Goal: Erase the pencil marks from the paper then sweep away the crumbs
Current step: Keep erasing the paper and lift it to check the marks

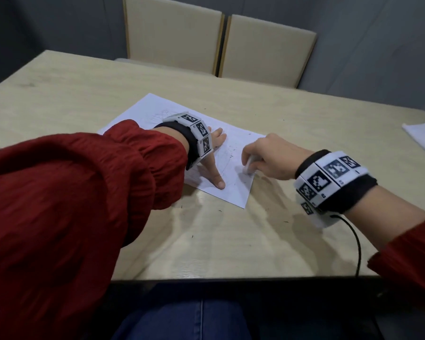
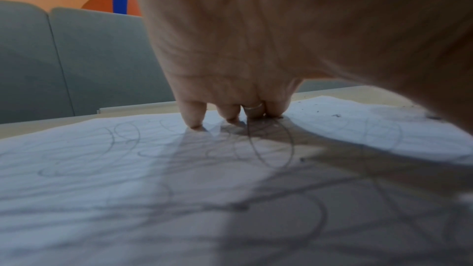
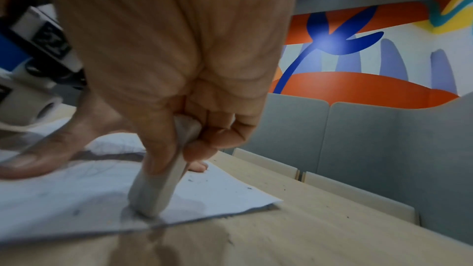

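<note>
Fingers of the left hand press flat on the paper while the right hand grips the eraser.

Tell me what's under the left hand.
The left hand presses spread fingers on the paper, which lies on the table. Looping pencil marks run beneath the palm; whatever sits under the fingertips themselves is covered.
</note>
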